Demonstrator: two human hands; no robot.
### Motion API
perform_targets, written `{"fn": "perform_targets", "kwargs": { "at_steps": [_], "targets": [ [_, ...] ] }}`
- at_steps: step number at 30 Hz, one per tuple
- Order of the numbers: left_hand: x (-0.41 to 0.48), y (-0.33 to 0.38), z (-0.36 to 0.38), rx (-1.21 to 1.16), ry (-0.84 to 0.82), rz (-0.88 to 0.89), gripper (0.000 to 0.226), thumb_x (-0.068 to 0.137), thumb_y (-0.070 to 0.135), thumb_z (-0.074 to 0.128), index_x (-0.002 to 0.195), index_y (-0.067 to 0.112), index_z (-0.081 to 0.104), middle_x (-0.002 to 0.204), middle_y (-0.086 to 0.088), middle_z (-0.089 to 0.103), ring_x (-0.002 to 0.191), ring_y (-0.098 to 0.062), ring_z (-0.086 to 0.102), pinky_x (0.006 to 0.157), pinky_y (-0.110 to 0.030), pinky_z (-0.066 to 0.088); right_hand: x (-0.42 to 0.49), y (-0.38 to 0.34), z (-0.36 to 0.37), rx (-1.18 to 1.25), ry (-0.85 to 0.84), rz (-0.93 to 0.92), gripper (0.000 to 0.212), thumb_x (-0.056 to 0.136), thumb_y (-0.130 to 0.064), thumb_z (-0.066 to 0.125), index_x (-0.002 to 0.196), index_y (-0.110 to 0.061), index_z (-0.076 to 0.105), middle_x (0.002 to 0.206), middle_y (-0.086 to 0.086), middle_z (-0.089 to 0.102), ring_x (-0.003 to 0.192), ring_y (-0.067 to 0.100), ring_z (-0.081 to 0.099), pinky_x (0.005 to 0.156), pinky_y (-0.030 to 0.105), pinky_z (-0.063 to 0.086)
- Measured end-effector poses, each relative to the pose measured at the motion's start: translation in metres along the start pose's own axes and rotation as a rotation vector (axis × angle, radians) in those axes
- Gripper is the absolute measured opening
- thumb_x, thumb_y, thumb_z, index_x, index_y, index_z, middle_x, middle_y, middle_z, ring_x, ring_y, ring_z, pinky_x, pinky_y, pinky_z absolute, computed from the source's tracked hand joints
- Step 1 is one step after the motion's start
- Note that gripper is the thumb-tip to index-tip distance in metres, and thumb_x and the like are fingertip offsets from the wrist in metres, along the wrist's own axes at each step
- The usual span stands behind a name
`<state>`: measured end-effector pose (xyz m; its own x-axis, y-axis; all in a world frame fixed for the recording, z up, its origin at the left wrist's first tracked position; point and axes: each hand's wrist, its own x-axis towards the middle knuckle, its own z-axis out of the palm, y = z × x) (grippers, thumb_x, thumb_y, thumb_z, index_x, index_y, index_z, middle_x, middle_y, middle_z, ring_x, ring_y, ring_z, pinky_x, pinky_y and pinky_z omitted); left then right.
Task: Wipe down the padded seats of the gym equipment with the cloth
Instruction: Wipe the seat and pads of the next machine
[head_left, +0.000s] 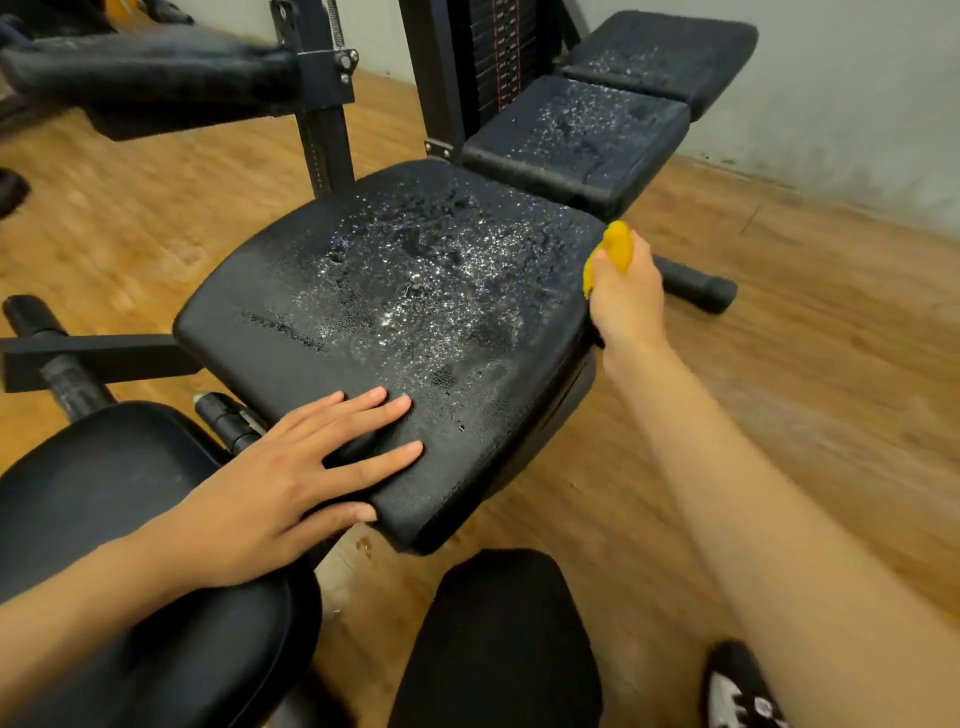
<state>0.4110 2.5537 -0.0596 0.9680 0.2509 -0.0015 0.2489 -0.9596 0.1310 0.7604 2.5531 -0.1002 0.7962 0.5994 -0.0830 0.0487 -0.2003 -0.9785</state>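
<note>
I have the right hand (626, 299) out at the far right corner of the large seat pad, its fingers curled tight round the cloth (615, 252), a bunched yellow wad that sticks up out of the top of the fist. The fist sits just beside the pad's edge; I cannot tell whether the cloth touches the vinyl. The left hand (291, 467) lies flat on the near end of the same seat pad (291, 291), fingers straight and spread, thumb over the near edge, holding nothing.

The seat pad is black, and its middle and far side are covered in glistening droplets and wet smears. Beyond it, in line, I see a second pad (576, 135) and then a third pad (660, 52), both black and both speckled with droplets. To their left stands the weight stack (498, 47) in its black frame, and a black upright post (322, 130) rises just behind the seat pad's far left corner. A blurred black pad (145, 67) juts from that post at upper left.

Under the left forearm is a rounded black cushion (130, 519), glossy. A foot bar (696, 288) with a rubber end cap lies on the wooden floor (779, 389) past the right hand. At the bottom of my view are a knee (498, 639) in black fabric and a black-and-white shoe (737, 691). A pale wall (857, 104) runs behind the far pads.
</note>
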Motion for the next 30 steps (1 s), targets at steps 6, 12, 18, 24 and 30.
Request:
{"fn": "perform_targets", "kwargs": {
  "at_steps": [6, 12, 18, 24, 30],
  "targets": [
    [0.000, 0.003, -0.001, 0.013, -0.012, -0.019, 0.056, 0.106, 0.044, 0.040, 0.158, 0.026, 0.034, 0.169, -0.004, 0.019, 0.156, -0.029, 0.017, 0.122, -0.054, 0.021, -0.011, -0.011, -0.006, -0.298, -0.027, -0.122, 0.039, 0.104, -0.024, 0.042, 0.142, -0.020, 0.047, 0.151, 0.005, 0.045, 0.140, 0.023, 0.039, 0.108, 0.031, 0.028],
    [-0.002, 0.010, -0.006, 0.094, 0.003, -0.086, 0.059, 0.104, 0.050, 0.042, 0.158, 0.027, 0.035, 0.168, -0.004, 0.023, 0.156, -0.031, 0.017, 0.121, -0.057, 0.023, -0.149, 0.011, -0.012, -0.162, -0.063, -0.393, 0.050, 0.103, -0.024, 0.036, 0.151, -0.012, 0.038, 0.164, 0.002, 0.024, 0.154, 0.019, 0.010, 0.122, 0.022, 0.011],
    [-0.017, 0.026, -0.005, 0.292, -0.005, -0.419, 0.065, 0.103, 0.062, 0.035, 0.154, 0.023, 0.043, 0.163, -0.010, 0.033, 0.153, -0.031, 0.026, 0.123, -0.054, 0.021, -0.172, 0.004, -0.017, -0.633, -0.367, -0.941, 0.046, 0.098, -0.018, 0.053, 0.144, -0.012, 0.051, 0.148, 0.000, 0.051, 0.146, 0.020, 0.034, 0.121, 0.046, 0.023],
    [-0.026, 0.061, 0.000, 0.289, 0.032, -1.024, 0.068, 0.101, 0.063, 0.025, 0.152, 0.022, 0.047, 0.162, -0.011, 0.035, 0.153, -0.031, 0.026, 0.124, -0.052, 0.018, -0.137, -0.012, -0.016, -0.864, -0.781, -1.289, 0.051, 0.100, -0.032, 0.042, 0.147, -0.015, 0.046, 0.147, 0.001, 0.052, 0.142, 0.022, 0.041, 0.117, 0.041, 0.027],
    [-0.039, 0.082, 0.017, 0.217, 0.065, -1.462, 0.073, 0.098, 0.067, 0.019, 0.157, 0.028, 0.036, 0.164, -0.003, 0.032, 0.154, -0.028, 0.022, 0.126, -0.048, 0.014, -0.120, -0.025, -0.017, -0.885, -0.971, -1.384, 0.056, 0.093, -0.030, 0.037, 0.141, -0.006, 0.053, 0.145, 0.009, 0.054, 0.138, 0.027, 0.047, 0.111, 0.042, 0.026]
  ]
}}
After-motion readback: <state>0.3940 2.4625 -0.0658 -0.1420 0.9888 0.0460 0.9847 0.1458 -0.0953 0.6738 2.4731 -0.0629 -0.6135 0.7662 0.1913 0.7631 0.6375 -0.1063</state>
